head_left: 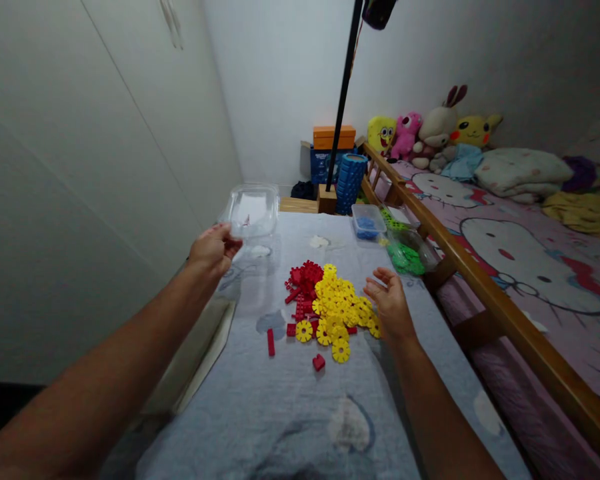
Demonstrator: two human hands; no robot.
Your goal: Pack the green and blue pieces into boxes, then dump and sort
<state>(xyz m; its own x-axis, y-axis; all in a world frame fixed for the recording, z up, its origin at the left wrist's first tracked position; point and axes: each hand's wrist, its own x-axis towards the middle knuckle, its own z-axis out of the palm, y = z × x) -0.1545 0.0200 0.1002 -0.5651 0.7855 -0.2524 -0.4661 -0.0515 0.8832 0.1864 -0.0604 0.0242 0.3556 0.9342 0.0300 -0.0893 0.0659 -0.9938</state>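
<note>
My left hand [213,249] grips the near edge of an empty clear plastic container [250,212], holding it tilted above the grey-blue blanket [290,413]. My right hand [389,301] hovers open, fingers spread, just right of a pile of yellow gear-shaped pieces [341,308]. A heap of red pieces [303,280] lies against the pile's left side, with a few red bits [319,362] loose in front.
A clear tub with blue pieces [369,223] and another with green pieces [407,253] sit at the right. A wooden bed rail [485,287] borders a bed with plush toys [433,130]. A black pole [343,93], boxes and a blue roller stand behind.
</note>
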